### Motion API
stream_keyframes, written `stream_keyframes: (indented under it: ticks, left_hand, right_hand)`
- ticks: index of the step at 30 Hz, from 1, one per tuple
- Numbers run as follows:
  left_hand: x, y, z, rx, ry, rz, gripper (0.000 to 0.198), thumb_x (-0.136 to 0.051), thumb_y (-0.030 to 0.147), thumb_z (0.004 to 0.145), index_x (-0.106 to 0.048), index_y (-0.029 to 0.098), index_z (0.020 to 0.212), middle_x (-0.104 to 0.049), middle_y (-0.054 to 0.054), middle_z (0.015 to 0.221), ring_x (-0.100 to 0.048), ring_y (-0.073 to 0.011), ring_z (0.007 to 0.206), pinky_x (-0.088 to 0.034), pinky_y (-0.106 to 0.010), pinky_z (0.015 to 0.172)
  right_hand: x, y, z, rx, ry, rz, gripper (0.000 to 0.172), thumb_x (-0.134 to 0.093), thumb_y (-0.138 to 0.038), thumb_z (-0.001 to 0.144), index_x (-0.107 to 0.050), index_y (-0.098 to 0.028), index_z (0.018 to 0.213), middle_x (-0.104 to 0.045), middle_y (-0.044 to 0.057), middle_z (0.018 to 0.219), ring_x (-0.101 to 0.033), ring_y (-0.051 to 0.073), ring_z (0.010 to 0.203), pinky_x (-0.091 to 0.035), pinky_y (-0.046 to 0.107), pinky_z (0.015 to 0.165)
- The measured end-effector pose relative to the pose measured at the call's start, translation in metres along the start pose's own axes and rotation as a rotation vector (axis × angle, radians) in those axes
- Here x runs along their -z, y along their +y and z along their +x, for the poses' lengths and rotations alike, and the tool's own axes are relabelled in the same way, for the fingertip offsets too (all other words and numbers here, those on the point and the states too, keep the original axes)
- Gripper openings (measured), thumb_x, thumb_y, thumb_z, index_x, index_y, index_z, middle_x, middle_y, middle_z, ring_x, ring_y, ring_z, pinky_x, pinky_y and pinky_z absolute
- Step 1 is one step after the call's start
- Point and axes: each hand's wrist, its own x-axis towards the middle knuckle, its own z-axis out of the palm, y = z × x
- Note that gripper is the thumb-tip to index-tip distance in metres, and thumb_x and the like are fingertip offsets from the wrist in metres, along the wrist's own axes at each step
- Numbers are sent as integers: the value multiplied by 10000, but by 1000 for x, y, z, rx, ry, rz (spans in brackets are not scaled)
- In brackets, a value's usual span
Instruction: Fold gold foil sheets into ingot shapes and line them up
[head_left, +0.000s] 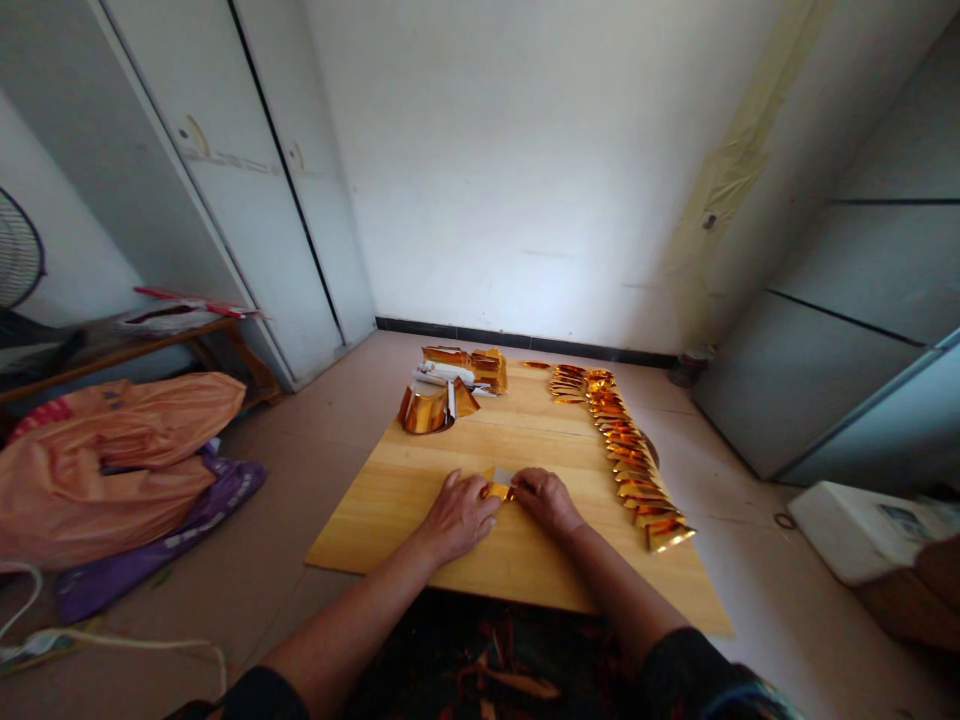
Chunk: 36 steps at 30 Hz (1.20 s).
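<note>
Nearest the camera, wearing dark cloth with orange-brown patterning (491, 655) over the lap. Holding a small folded piece of gold foil paper (498, 488) with the bare left hand (457, 515), fingers closed on one end, and the bare right hand (551, 498), fingertips narrowed on the other. Set low over the near middle of a broad flat board of pale yellow wood (367, 520), pointing its gold fold toward the lap and its pale grey face toward the white wall (525, 180). Lying apparently crosswise along its long axis; cannot tell the exact ends under the fingers. Farther off to the left, bending into an arch as a shiny gold foil sheet (426, 412). To the right, running lengthwise away from the lap as a row of narrow folded gold foil pieces (626, 455), mostly laid crosswise.
</note>
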Motion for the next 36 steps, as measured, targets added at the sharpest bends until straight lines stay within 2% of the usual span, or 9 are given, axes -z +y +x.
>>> stream_keyframes:
  ticks: [10,16,22,28,36]
  left_hand:
    - [3,3,1,0,-30,46,165,-547,290,836,-595,271,993,-557,-42,1041,-527,-191,973,-298,-479,1004]
    - [6,8,2,23,-31,29,370,-543,222,823,-526,327,1178,-549,-46,1038,-527,-198,978,-297,-486,1007]
    - [8,12,2,45,-36,16,256,-521,235,852,-596,308,1086,-554,-61,1007,-516,-217,998,-317,-496,973]
    - [11,16,3,85,-48,-3,231,-549,252,840,-617,291,1057,-552,-73,1056,-509,-227,1030,-325,-491,963]
    - [9,22,7,163,-11,-43,151,-569,322,835,-663,287,947,-577,-56,996,-530,-212,963,-303,-505,955]
  right_hand:
    - [3,-12,8,-30,-74,-121,139,-534,-149,786,-660,-209,791,-674,2,793,-582,123,723,-375,209,671]
    - [6,-17,10,-44,-107,-187,136,-539,-137,780,-654,-208,793,-675,3,810,-592,129,753,-373,214,677]
    - [3,-15,10,-26,-96,-248,132,-525,-166,819,-650,-199,789,-659,14,808,-586,122,733,-370,213,662]
    - [-3,-6,5,-11,-31,-164,99,-586,-180,773,-648,-193,849,-629,17,852,-586,127,772,-405,214,700]
    - [-1,2,11,-59,-52,-92,259,-546,-42,695,-652,-194,876,-619,24,911,-583,136,839,-438,228,752]
